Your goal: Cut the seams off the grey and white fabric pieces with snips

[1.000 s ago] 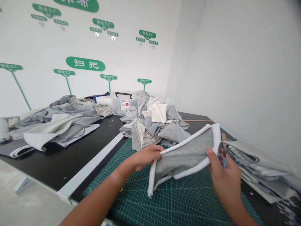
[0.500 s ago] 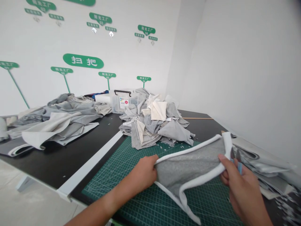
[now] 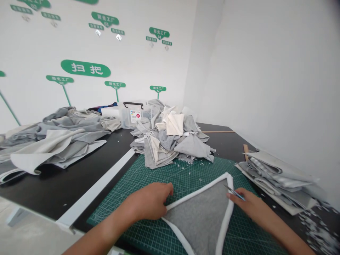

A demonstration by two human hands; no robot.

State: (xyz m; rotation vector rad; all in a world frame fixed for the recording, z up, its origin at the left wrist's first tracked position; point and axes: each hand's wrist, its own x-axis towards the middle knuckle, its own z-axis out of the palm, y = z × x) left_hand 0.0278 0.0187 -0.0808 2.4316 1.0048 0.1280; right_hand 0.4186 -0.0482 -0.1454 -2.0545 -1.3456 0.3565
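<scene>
A grey fabric piece with white binding (image 3: 199,221) lies flat on the green cutting mat (image 3: 170,177), forming a rough triangle that runs off the bottom of the view. My left hand (image 3: 150,200) rests on the binding at its left edge, fingers pressing down. At the right corner, my right hand (image 3: 249,207) pinches small blue-handled scissors (image 3: 235,193), their thin blades just over the binding. The mat shows small white fabric clippings near its far edge.
A heap of grey and cream fabric scraps (image 3: 170,140) stands beyond the mat. More grey cloth (image 3: 58,136) spreads over the black table to the left. A folded fabric stack (image 3: 276,179) lies at the right by the white wall. A transparent plastic box (image 3: 134,116) sits behind the heap.
The fabric piece has come down from my hands' lifted hold and now lies flat on the mat. My left hand has let go of its grip, and the scissors now show in my right hand.
</scene>
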